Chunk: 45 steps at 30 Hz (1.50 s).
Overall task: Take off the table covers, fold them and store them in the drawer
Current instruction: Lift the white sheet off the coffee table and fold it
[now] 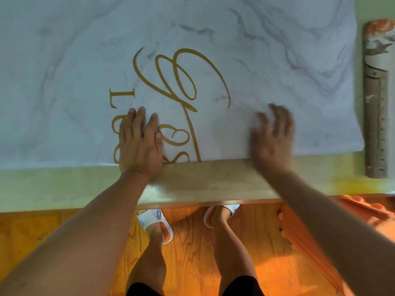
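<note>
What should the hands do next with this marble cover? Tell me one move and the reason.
Probably pinch the near edge of the marble cover and lift it. It lies flat on the table, with the left hand resting on it and the right hand open, blurred, gripping nothing.

The marbled table cover point(213, 39) bears gold script lettering, only a capital "L" readable.

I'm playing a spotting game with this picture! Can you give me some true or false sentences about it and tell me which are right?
1. The left hand lies flat on the cover. True.
2. The cover has gold writing on it. True.
3. The cover is already folded small. False: it lies spread out on the table.
4. A roll lies to the right of the cover. True.
5. The right hand holds the roll. False: it is at the cover's near edge, blurred, away from the roll.
</note>
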Motion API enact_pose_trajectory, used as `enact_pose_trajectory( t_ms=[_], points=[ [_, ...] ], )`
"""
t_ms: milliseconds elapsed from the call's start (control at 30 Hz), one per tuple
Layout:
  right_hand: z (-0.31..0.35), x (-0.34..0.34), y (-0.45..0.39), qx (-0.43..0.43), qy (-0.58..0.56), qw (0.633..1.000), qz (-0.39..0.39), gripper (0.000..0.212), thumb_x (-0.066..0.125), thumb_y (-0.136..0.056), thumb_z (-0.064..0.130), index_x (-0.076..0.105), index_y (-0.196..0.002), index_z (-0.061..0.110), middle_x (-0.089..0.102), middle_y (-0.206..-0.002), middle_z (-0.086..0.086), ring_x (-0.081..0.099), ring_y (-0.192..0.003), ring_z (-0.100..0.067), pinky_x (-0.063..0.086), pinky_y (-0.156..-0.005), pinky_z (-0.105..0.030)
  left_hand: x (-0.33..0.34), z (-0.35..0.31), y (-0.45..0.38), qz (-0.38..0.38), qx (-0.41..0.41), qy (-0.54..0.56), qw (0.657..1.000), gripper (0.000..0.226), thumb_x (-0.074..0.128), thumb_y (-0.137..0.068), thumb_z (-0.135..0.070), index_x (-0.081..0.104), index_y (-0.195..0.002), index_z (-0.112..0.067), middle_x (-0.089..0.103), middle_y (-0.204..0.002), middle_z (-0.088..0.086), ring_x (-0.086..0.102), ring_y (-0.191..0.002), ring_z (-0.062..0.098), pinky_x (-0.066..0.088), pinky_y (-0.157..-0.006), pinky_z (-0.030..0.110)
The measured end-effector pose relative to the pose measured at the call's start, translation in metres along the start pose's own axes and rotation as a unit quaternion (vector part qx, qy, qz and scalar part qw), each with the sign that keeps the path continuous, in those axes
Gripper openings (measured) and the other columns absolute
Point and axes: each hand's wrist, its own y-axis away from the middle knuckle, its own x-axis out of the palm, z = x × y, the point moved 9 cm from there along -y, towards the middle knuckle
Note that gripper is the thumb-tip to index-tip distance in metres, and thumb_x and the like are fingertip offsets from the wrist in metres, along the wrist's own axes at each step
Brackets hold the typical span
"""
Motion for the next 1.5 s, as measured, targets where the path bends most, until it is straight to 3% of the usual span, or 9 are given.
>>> enact_pose_trajectory(
  t_ms=[67, 200, 300, 467, 767, 1000, 1200, 1367, 1500],
  points=[
    [0.110, 0.032, 0.008, -0.034, -0.112, 0.992, 0.043, 0.039, 0.046, -0.099, 0.010, 0.053, -0.136, 0.001, 0.042, -0.149, -0.028, 0.024, -0.144, -0.040, 0.027, -0.118, -0.057, -0.001, 0.002, 0.001, -0.011, -0.007, 0.007, 1.000, 0.050, 0.029, -0.108, -0.032, 0.034, -0.154, -0.012, 0.025, -0.164, 0.018, 0.013, -0.155, 0.037, 0.013, -0.126, 0.054],
    [0.249, 0.051, -0.007, 0.083, -0.364, 0.925, 0.066, 0.034, 0.042, -0.104, 0.009, 0.054, -0.135, 0.004, 0.040, -0.152, -0.014, 0.022, -0.148, -0.026, 0.010, -0.121, -0.017, 0.012, 0.009, 0.002, -0.033, 0.028, 0.047, 0.998, 0.050, 0.012, -0.110, -0.020, 0.026, -0.156, -0.003, 0.034, -0.159, 0.022, 0.028, -0.150, 0.039, 0.029, -0.121, 0.054],
    [0.244, 0.067, -0.024, 0.172, -0.434, 0.884, -0.008, 0.035, 0.037, -0.105, 0.020, 0.053, -0.134, 0.010, 0.048, -0.144, -0.010, 0.040, -0.139, -0.022, 0.029, -0.119, -0.038, 0.012, 0.027, -0.010, -0.034, 0.008, 0.155, 0.987, 0.045, 0.026, -0.109, -0.021, 0.051, -0.140, 0.000, 0.052, -0.146, 0.019, 0.046, -0.140, 0.036, 0.035, -0.118, 0.048],
    [0.274, 0.096, -0.015, 0.003, -0.100, 0.995, 0.025, 0.042, 0.044, -0.104, 0.032, 0.057, -0.134, 0.006, 0.051, -0.144, -0.016, 0.040, -0.139, -0.032, 0.029, -0.118, -0.048, -0.015, 0.102, 0.021, 0.002, 0.156, 0.107, 0.982, 0.044, 0.043, -0.107, -0.027, 0.048, -0.147, -0.010, 0.038, -0.159, 0.018, 0.028, -0.151, 0.038, 0.023, -0.122, 0.054],
    [0.291, 0.093, -0.016, -0.010, 0.027, 0.999, -0.031, 0.036, 0.047, -0.104, 0.026, 0.057, -0.128, 0.001, 0.050, -0.141, -0.020, 0.043, -0.131, -0.042, 0.033, -0.113, -0.052, -0.046, 0.356, 0.051, 0.043, 0.009, -0.021, 0.999, 0.059, 0.029, -0.107, -0.044, 0.037, -0.153, -0.007, 0.025, -0.162, 0.025, 0.014, -0.153, 0.043, 0.012, -0.124, 0.059],
    [0.293, 0.091, -0.016, -0.023, 0.036, 0.998, -0.041, 0.034, 0.050, -0.103, 0.022, 0.056, -0.127, -0.002, 0.049, -0.139, -0.023, 0.043, -0.129, -0.042, 0.032, -0.112, -0.049, -0.047, 0.388, 0.066, 0.100, 0.077, -0.028, 0.992, 0.069, 0.021, -0.103, -0.061, 0.026, -0.160, -0.022, 0.009, -0.170, 0.013, -0.003, -0.157, 0.031, 0.005, -0.127, 0.054],
    [0.297, 0.093, -0.017, 0.013, 0.073, 0.997, -0.008, 0.036, 0.044, -0.103, 0.023, 0.052, -0.128, -0.001, 0.046, -0.142, -0.022, 0.039, -0.132, -0.042, 0.026, -0.115, -0.055, -0.043, 0.419, 0.074, 0.159, -0.004, -0.057, 0.986, 0.079, 0.014, -0.094, -0.079, -0.003, -0.161, -0.039, -0.016, -0.170, 0.006, -0.022, -0.154, 0.029, -0.004, -0.126, 0.054],
    [0.454, 0.133, 0.014, -0.069, -0.012, 0.996, 0.056, 0.048, 0.038, -0.103, 0.026, 0.048, -0.143, 0.003, 0.037, -0.155, -0.024, 0.027, -0.147, -0.041, 0.016, -0.121, -0.056, -0.041, 0.423, 0.072, 0.183, -0.014, -0.048, 0.982, 0.082, 0.010, -0.091, -0.083, -0.010, -0.159, -0.043, -0.025, -0.168, 0.002, -0.030, -0.151, 0.027, -0.010, -0.124, 0.052],
    [0.582, 0.192, 0.023, -0.119, 0.004, 0.977, 0.176, 0.059, 0.014, -0.108, 0.037, 0.010, -0.160, 0.010, -0.001, -0.167, -0.018, -0.011, -0.153, -0.038, 0.002, -0.123, -0.056, -0.037, 0.424, 0.071, 0.182, -0.011, -0.030, 0.983, 0.083, 0.010, -0.089, -0.085, -0.014, -0.157, -0.046, -0.027, -0.167, -0.001, -0.031, -0.151, 0.025, -0.011, -0.124, 0.052]
  ],
)
